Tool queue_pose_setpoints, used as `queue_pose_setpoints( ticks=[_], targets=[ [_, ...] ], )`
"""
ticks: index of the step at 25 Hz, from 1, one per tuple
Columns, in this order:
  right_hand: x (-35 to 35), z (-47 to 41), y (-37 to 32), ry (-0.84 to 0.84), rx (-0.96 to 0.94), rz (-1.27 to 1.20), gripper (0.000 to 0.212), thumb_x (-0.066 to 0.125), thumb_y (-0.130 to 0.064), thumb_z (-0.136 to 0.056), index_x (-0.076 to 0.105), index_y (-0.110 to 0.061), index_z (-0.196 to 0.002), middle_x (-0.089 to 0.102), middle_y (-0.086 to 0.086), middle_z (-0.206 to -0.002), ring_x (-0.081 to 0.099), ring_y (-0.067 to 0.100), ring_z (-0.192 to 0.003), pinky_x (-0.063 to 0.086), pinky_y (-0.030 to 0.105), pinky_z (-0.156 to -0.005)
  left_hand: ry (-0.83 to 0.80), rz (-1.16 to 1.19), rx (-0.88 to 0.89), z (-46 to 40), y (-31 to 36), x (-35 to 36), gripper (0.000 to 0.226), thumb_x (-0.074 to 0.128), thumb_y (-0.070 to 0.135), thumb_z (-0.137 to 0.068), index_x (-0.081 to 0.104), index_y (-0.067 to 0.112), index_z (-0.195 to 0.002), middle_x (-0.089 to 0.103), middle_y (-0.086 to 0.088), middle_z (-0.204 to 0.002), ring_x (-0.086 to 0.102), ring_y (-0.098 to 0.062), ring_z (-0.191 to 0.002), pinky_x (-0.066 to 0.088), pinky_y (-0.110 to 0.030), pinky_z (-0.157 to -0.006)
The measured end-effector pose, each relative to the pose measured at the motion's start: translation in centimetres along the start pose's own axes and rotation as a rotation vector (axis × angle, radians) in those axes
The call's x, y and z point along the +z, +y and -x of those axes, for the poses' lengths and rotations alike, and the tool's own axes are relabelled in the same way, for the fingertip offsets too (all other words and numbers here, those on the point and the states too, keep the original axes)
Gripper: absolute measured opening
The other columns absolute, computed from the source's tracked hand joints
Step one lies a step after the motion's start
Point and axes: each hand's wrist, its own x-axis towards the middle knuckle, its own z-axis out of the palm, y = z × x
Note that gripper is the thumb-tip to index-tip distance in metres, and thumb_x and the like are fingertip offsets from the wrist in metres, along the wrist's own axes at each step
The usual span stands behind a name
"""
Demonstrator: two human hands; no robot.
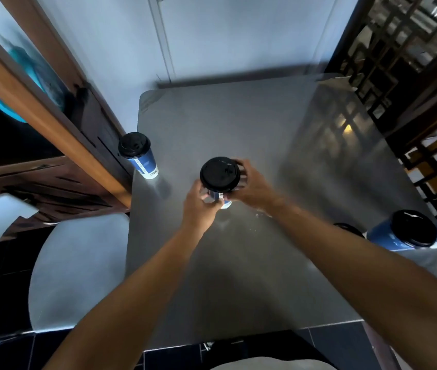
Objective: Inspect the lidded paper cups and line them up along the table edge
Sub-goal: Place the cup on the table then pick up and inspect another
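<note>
Head view: left hand [198, 201] and right hand [249, 186] both grip the middle cup [220, 180], raised off the table [238, 124], probably for checking.

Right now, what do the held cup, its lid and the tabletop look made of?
Held cup: seemingly paper, blue-and-white printed wall. Its lid: probably plastic, black with a slight sheen and moulded rim. Tabletop: likely brushed steel; grey, it mirrors the lattice beside it.

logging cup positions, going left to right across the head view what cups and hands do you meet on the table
cup at the left table edge → left hand → cup held in both hands → right hand → cup at the right edge
</note>
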Motion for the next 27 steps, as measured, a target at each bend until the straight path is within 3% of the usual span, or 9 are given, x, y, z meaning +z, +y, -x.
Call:
queue_pose_setpoints(
  ticks=[3,6,10,13,17,19,22,27],
  targets=[
    [-1.5,-4.0,-0.4,-0.046,0.006,0.047,0.085,0.084,0.004,-0.070,0.043,-0.020,-0.140,0.059,-0.003,-0.125,0.062,-0.001,-0.102,0.051,0.012,-0.077,0.040,0.031,-0.015,-3.8,0.7,1.3,0.052,0.084,0.005,-0.074,0.057,0.014,-0.119,0.069,0.003,-0.114,0.068,-0.015,-0.111,0.058,-0.024,-0.086],
    [-3.8,-9.2,-1.3,-0.050,0.017,0.141,0.076,0.086,-0.006,-0.068,0.049,-0.025,-0.131,0.061,-0.020,-0.114,0.063,-0.010,-0.091,0.047,0.011,-0.076,0.091,0.015,-0.020,-8.8,1.8,2.7,0.048,0.084,0.007,-0.075,0.055,0.013,-0.113,0.070,-0.003,-0.111,0.069,-0.014,-0.107,0.050,-0.004,-0.069],
    [-5.8,-14.1,-0.5,-0.106,0.069,0.201,0.077,0.088,-0.015,-0.066,0.048,-0.034,-0.129,0.058,-0.029,-0.111,0.062,-0.016,-0.090,0.042,0.001,-0.066,0.086,-0.014,-0.057,-13.5,1.5,4.5,0.054,0.087,0.008,-0.074,0.054,0.013,-0.117,0.071,-0.005,-0.114,0.068,-0.007,-0.098,0.050,-0.007,-0.074],
    [-5.6,-15.5,1.4,-0.146,0.077,0.189,0.078,0.089,-0.015,-0.066,0.047,-0.032,-0.131,0.058,-0.027,-0.115,0.055,-0.029,-0.086,0.038,-0.007,-0.062,0.089,-0.046,-0.099,-14.5,-0.2,5.3,0.053,0.087,0.009,-0.075,0.053,0.015,-0.115,0.069,0.000,-0.111,0.064,0.006,-0.093,0.047,0.000,-0.070],
    [-6.4,-17.6,2.4,-0.130,0.084,0.151,0.080,0.086,-0.012,-0.068,0.046,-0.030,-0.135,0.059,-0.021,-0.125,0.060,-0.011,-0.102,0.044,0.005,-0.075,0.104,-0.071,-0.117,-16.8,-0.5,6.3,0.054,0.085,0.004,-0.077,0.053,0.008,-0.120,0.069,0.002,-0.110,0.064,0.019,-0.083,0.044,0.003,-0.065],
    [-6.4,-18.4,2.6,-0.131,0.075,0.151,0.079,0.085,-0.011,-0.069,0.045,-0.030,-0.136,0.058,-0.016,-0.128,0.059,-0.006,-0.107,0.044,0.011,-0.079,0.107,-0.082,-0.119,-17.6,-0.5,6.5,0.056,0.084,0.001,-0.078,0.053,0.005,-0.124,0.070,-0.003,-0.116,0.067,0.012,-0.088,0.046,0.001,-0.068],
    [-6.1,-19.5,2.8,-0.139,0.077,0.154,0.078,0.085,-0.012,-0.069,0.046,-0.030,-0.134,0.060,-0.017,-0.126,0.058,-0.010,-0.105,0.044,0.008,-0.077,0.101,-0.081,-0.102,-18.6,-0.7,6.4,0.058,0.083,-0.001,-0.078,0.051,0.003,-0.127,0.070,-0.006,-0.121,0.068,-0.009,-0.102,0.052,-0.004,-0.076],
    [-5.0,-21.1,2.5,-0.147,0.079,0.156,0.075,0.083,-0.011,-0.069,0.046,-0.030,-0.131,0.059,-0.024,-0.119,0.060,-0.022,-0.090,0.042,-0.002,-0.065,0.133,-0.076,-0.109,-19.6,-1.1,5.0,0.054,0.084,0.002,-0.076,0.054,0.007,-0.120,0.068,0.003,-0.110,0.066,-0.001,-0.098,0.047,0.001,-0.069]
  ],
)
